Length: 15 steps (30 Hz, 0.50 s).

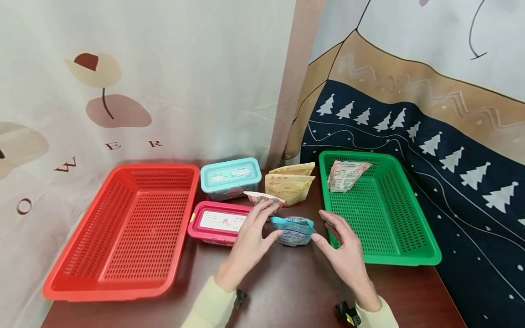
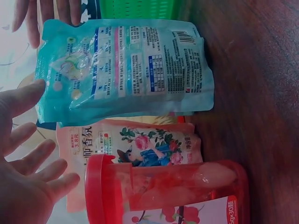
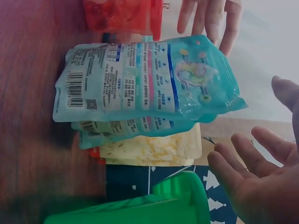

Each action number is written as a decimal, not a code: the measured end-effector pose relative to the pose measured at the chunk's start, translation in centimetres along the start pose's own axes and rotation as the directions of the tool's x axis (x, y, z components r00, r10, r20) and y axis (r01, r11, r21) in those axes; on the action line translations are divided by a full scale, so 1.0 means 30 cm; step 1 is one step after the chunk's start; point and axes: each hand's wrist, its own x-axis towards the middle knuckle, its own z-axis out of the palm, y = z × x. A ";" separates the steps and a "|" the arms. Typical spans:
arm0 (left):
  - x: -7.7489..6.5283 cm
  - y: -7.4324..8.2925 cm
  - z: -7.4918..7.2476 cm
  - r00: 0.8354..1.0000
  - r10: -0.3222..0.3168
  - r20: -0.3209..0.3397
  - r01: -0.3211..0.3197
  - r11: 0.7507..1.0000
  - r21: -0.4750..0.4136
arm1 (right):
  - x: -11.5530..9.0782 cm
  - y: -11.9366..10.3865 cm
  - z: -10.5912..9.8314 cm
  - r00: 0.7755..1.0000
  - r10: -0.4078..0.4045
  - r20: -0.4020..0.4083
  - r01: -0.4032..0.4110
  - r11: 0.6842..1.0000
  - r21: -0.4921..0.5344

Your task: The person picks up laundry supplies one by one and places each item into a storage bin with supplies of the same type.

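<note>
Two teal laundry pouches (image 1: 292,236) stand one behind the other on the table, the front one (image 3: 126,81) showing its printed back and barcode. My left hand (image 1: 253,239) is at their left side with fingers spread, and its thumb is near the front pouch's top corner (image 2: 46,107). Across from it, my right hand (image 1: 345,253) has its thumb close to the other top corner. Whether either thumb touches, I cannot tell. A pink floral pouch (image 2: 149,140) stands just beyond the left fingers, partly hidden by them in the head view.
Left of the pouches are a magenta-lidded box (image 1: 221,222) and an aqua-lidded box (image 1: 230,175). Yellow pouches (image 1: 289,189) stand behind. A red basket (image 1: 141,237) sits far left. On the right, a green basket (image 1: 379,218) holds a pink pouch (image 1: 346,176). Curtains hang behind.
</note>
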 end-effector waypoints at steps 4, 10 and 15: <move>0.005 0.004 0.003 1.000 0.010 0.000 -0.010 1.000 -0.005 | -0.003 -0.002 0.012 1.000 -0.022 -0.022 0.021 0.999 -0.041; 0.016 0.004 0.012 0.999 0.036 -0.019 -0.036 0.999 -0.008 | 0.001 0.007 0.022 0.996 -0.078 -0.032 0.074 0.992 -0.102; 0.019 -0.001 0.017 0.999 0.034 -0.036 -0.034 0.999 -0.019 | 0.010 0.017 0.028 0.991 -0.128 -0.037 0.122 0.984 -0.128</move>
